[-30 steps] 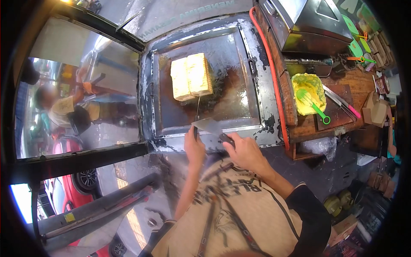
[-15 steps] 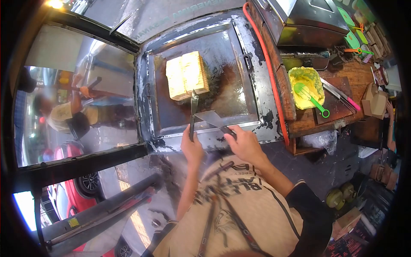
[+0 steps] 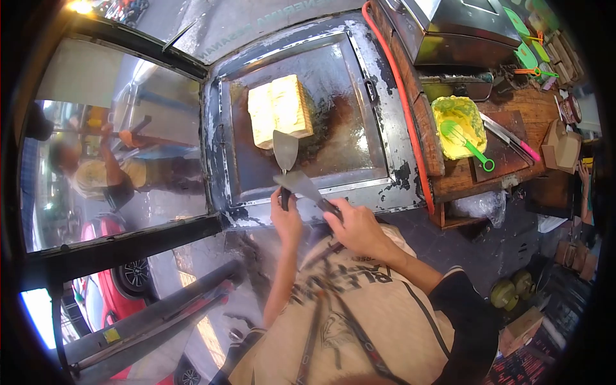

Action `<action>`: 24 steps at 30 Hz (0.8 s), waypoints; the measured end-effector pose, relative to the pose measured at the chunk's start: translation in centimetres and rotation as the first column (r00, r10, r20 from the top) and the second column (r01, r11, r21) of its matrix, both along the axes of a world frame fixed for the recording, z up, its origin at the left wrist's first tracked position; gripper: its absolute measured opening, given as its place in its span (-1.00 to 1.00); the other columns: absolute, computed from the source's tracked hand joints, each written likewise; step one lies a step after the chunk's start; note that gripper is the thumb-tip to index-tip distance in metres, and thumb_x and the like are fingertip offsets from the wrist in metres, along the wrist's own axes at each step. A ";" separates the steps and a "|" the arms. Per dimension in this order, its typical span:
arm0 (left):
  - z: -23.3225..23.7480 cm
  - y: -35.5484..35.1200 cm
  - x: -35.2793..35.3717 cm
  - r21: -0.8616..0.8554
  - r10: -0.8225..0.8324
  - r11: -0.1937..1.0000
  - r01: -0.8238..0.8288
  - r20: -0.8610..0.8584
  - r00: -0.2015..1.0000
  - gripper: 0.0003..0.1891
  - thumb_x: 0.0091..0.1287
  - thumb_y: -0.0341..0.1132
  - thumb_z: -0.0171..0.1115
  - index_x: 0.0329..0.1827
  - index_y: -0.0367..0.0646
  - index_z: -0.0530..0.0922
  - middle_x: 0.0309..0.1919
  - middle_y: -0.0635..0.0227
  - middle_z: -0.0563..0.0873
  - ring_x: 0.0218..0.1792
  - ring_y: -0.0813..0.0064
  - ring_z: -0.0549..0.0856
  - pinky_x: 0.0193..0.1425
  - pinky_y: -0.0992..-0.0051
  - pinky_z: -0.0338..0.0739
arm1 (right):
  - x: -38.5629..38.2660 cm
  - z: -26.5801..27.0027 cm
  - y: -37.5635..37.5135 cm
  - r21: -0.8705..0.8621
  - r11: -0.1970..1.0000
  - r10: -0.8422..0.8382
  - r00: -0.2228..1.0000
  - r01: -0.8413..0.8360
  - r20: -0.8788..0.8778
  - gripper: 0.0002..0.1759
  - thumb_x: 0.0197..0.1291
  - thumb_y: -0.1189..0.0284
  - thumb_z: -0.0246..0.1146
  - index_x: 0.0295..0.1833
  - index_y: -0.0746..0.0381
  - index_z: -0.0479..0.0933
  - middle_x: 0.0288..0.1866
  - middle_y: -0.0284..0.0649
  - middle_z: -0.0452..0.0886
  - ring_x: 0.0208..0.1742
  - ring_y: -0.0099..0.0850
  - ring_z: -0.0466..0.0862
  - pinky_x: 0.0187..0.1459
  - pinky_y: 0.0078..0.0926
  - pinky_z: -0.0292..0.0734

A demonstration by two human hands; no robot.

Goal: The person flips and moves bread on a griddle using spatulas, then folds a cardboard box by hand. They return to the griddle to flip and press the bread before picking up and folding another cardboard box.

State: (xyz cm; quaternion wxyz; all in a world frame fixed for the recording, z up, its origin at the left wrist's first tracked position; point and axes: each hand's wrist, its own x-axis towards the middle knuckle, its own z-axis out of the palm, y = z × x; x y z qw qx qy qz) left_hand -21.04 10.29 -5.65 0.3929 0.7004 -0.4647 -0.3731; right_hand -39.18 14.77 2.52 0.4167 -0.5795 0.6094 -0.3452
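Note:
A block of yellow bread-like slabs [image 3: 279, 106] lies on the dark, oily griddle [image 3: 346, 157]. My left hand [image 3: 287, 221] is closed round the black handle of one metal spatula [image 3: 285, 149], whose broad blade faces up at the block's near edge. In my right hand [image 3: 360, 230] is the handle of a second metal spatula [image 3: 300, 185]; its blade points left and crosses close to the first one's neck, and whether they touch is unclear.
A red hose [image 3: 404, 109] runs along the griddle's right side. Beyond it, a wooden counter [image 3: 513, 170] holds a yellow tub [image 3: 478, 122] with a green brush [image 3: 465, 144] and pink-handled tongs [image 3: 513, 138]. Glass stands at left; a metal box [image 3: 455, 32] is at upper right.
The left spatula has turned so that its flat blade shows. My right hand and its spatula have moved left and slightly down, nearer my left hand. The block looks unmoved.

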 end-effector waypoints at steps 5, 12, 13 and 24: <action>0.5 -0.3 0.6 0.044 -0.005 0.999 0.007 -0.038 0.999 -0.68 0.32 -0.48 0.17 0.13 -0.32 0.44 -0.38 0.32 0.62 -0.38 0.57 0.55 -0.26 0.53 0.44 | 0.1 0.5 -1.2 0.092 0.996 -0.002 1.000 0.001 0.013 -0.65 0.24 0.29 0.20 0.00 0.34 0.50 -0.54 0.09 0.58 -0.42 0.08 0.62 -0.36 -0.10 0.48; -0.3 -1.2 4.1 0.045 0.045 0.998 -0.033 -0.294 0.955 -0.67 0.33 -0.42 0.18 0.13 -0.24 0.39 -0.43 0.37 0.60 -0.62 0.72 0.43 -0.59 0.63 0.30 | 1.2 -0.4 -2.0 0.066 0.997 -0.026 0.996 0.031 -0.086 -0.65 0.21 0.28 0.21 -0.02 0.33 0.50 -0.46 0.10 0.62 -0.36 0.08 0.63 -0.28 -0.08 0.50; -0.4 -1.0 5.0 0.057 0.044 0.998 -0.028 -0.319 0.947 -0.66 0.33 -0.42 0.18 0.13 -0.23 0.38 -0.43 0.38 0.60 -0.64 0.74 0.40 -0.62 0.65 0.27 | 1.0 -0.4 -2.3 0.071 0.996 -0.038 0.990 0.047 -0.134 -0.64 0.20 0.29 0.21 -0.02 0.34 0.49 -0.42 0.11 0.63 -0.32 0.09 0.64 -0.25 -0.05 0.51; -0.9 0.7 10.9 0.195 0.170 0.977 -0.089 -0.452 0.876 -0.62 0.34 -0.41 0.17 0.18 -0.24 0.34 -0.43 0.37 0.57 -0.69 0.72 0.36 -0.67 0.63 0.23 | 0.8 -6.7 -8.3 0.012 0.992 -0.081 0.718 0.124 -0.691 -0.70 0.12 0.33 0.27 -0.06 0.21 0.49 -0.46 -0.05 0.64 -0.35 -0.02 0.68 -0.26 -0.08 0.53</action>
